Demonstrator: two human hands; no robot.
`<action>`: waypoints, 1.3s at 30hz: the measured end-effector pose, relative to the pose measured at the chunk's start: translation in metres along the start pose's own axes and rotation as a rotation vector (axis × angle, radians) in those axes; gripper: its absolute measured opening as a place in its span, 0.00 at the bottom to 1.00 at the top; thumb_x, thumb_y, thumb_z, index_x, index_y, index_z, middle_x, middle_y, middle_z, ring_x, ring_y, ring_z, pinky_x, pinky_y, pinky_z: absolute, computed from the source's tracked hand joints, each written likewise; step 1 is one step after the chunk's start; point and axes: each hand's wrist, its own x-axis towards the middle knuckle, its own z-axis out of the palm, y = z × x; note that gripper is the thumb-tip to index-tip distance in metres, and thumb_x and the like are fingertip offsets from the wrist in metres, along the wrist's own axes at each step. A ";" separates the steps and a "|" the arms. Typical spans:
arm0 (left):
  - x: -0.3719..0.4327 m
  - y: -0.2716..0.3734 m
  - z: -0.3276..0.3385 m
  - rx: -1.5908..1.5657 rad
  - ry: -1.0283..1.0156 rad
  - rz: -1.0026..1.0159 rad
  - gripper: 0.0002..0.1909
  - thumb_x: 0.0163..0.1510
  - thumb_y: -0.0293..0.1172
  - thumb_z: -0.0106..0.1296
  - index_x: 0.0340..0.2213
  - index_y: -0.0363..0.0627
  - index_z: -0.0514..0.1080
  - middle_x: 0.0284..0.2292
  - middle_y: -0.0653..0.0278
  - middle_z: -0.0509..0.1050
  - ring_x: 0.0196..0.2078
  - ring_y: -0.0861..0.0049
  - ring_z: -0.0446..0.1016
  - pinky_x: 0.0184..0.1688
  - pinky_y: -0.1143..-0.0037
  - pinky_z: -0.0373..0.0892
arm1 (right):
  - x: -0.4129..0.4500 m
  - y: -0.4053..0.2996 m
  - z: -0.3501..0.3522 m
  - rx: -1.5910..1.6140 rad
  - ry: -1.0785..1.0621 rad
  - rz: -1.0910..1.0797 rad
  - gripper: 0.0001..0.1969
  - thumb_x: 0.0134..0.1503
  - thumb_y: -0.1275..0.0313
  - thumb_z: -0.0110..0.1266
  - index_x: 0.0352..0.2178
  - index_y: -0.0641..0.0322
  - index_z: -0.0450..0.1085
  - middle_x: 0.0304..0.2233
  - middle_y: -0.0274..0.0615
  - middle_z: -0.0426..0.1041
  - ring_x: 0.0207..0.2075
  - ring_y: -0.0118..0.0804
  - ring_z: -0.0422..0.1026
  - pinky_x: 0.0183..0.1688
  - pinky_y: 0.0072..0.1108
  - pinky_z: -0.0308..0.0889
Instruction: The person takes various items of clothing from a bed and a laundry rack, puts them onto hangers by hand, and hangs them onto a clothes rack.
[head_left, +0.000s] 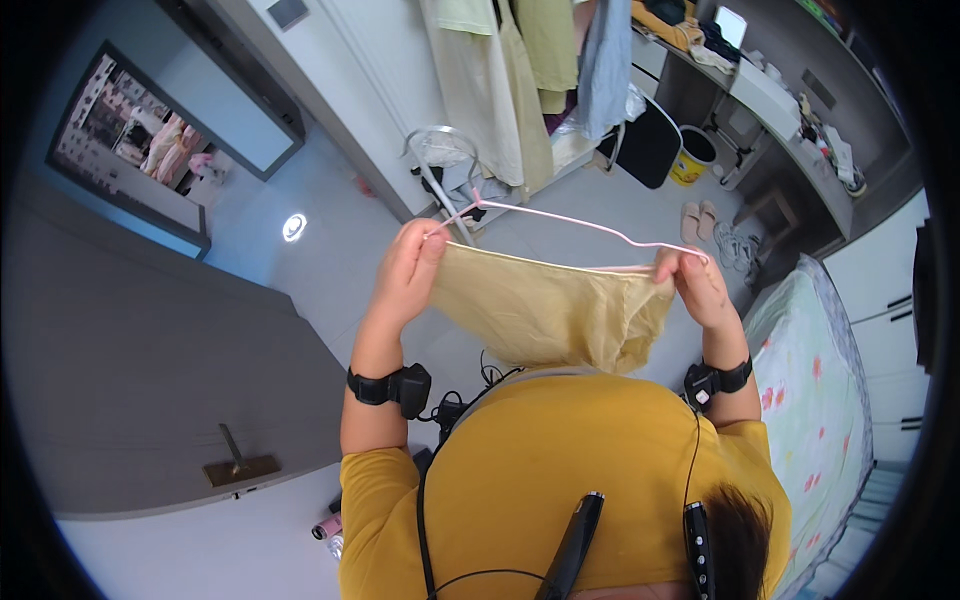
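Note:
A pink wire clothes hanger (570, 217) is stretched between my hands, its hook pointing away from me. Over its lower bar hangs a beige fabric garment (547, 307), which droops in folds in front of my chest. My left hand (411, 262) pinches the hanger's left end together with the garment's edge. At the other end, my right hand (694, 281) grips the hanger's right corner and the bunched top of the cloth. What kind of garment it is, I cannot tell.
Hanging clothes (517, 97) are ahead, beside a metal-framed stand (450, 195). A black folding chair (645, 146), a yellow bucket (691, 157), slippers (697, 220) and sneakers (735, 247) stand ahead right. A bed with a floral cover (806, 405) is at right, a grey door (172, 352) at left.

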 end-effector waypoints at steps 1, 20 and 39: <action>0.001 0.002 -0.001 -0.010 -0.017 0.006 0.14 0.57 0.38 0.39 0.29 0.39 0.66 0.25 0.58 0.68 0.29 0.70 0.67 0.33 0.77 0.63 | 0.000 0.001 -0.004 -0.004 0.019 0.006 0.22 0.60 0.58 0.33 0.27 0.66 0.68 0.26 0.34 0.68 0.29 0.23 0.62 0.33 0.14 0.57; 0.013 -0.024 -0.022 0.379 0.308 0.144 0.19 0.55 0.44 0.41 0.22 0.41 0.68 0.19 0.59 0.68 0.21 0.64 0.67 0.23 0.74 0.62 | 0.003 -0.051 0.028 -0.877 0.041 -0.309 0.12 0.52 0.72 0.47 0.40 0.60 0.65 0.21 0.42 0.65 0.25 0.42 0.65 0.28 0.28 0.60; 0.007 -0.042 0.024 0.236 0.059 -0.428 0.12 0.50 0.33 0.41 0.33 0.38 0.68 0.22 0.57 0.71 0.23 0.75 0.68 0.27 0.77 0.64 | 0.001 -0.021 0.071 -1.099 0.347 -0.413 0.05 0.49 0.71 0.52 0.22 0.60 0.65 0.14 0.39 0.62 0.16 0.40 0.61 0.20 0.26 0.58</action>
